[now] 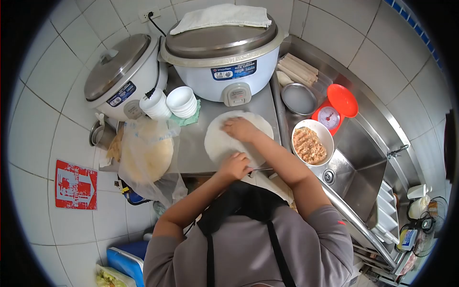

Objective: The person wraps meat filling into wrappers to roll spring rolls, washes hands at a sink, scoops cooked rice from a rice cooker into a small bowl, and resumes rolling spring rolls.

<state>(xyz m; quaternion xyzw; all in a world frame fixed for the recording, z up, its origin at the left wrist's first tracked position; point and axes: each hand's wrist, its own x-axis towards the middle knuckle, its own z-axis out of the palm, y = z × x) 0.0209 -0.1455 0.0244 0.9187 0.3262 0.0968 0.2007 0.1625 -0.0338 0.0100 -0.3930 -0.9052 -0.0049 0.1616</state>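
Observation:
A round, thin white wrapper sheet (217, 143), perhaps a stack of them, lies flat on the steel counter in front of me. My right hand (240, 129) rests palm down on its upper middle, fingers stretched out. At the sheet's near edge is my left hand (234, 166), its fingers curled; what they grip, if anything, is hidden. Just right of the left thumb, a small dark object with a thin line lies at the counter's edge, too small to name. To the right, a white bowl (310, 142) holds a pinkish ground filling (308, 145).
Two rice cookers (222, 60) (117, 71) stand behind. Stacked white bowls (181, 103) and a plastic bag of round wrappers (146, 155) are at left. At right are a red scale (329, 117), a metal bowl (299, 99), rolled wrappers (299, 69) and a sink (356, 177).

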